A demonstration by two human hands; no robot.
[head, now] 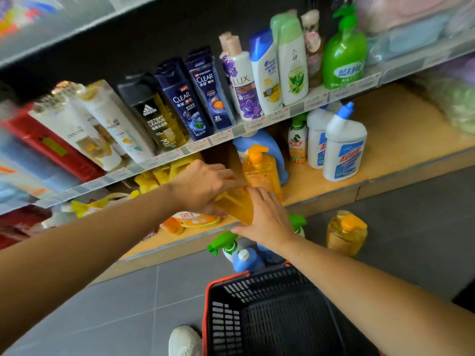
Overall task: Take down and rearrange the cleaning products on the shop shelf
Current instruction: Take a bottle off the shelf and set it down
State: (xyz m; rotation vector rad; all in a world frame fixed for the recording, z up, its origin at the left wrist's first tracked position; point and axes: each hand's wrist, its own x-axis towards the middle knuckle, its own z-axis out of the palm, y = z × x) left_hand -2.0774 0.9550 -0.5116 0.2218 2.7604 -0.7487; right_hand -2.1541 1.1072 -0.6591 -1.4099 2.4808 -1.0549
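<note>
Both hands meet on a yellow-orange pack [239, 205] at the front edge of the lower shelf [398, 140]. The left hand [203, 187] comes over its top with fingers curled down onto it, gripping. The right hand [266, 218] lies across its near side with fingers fairly straight and thumb spread, pressing rather than clasping. Just behind the pack stands an orange pump bottle [262, 170], with a blue jug [276, 150] close behind that. Further right on the same shelf are a small green-capped bottle [298, 140] and two white cleaner bottles [344, 150] with blue caps. An orange refill pouch [195, 219] lies flat below the left hand. On the grey floor by the shelf edge stand green trigger sprayers [223, 244] and a yellow bottle [347, 235] with an orange cap. A black basket [226, 317] with a red rim sits nearest. Shampoo bottles [180, 104] line the shelf above.
</note>
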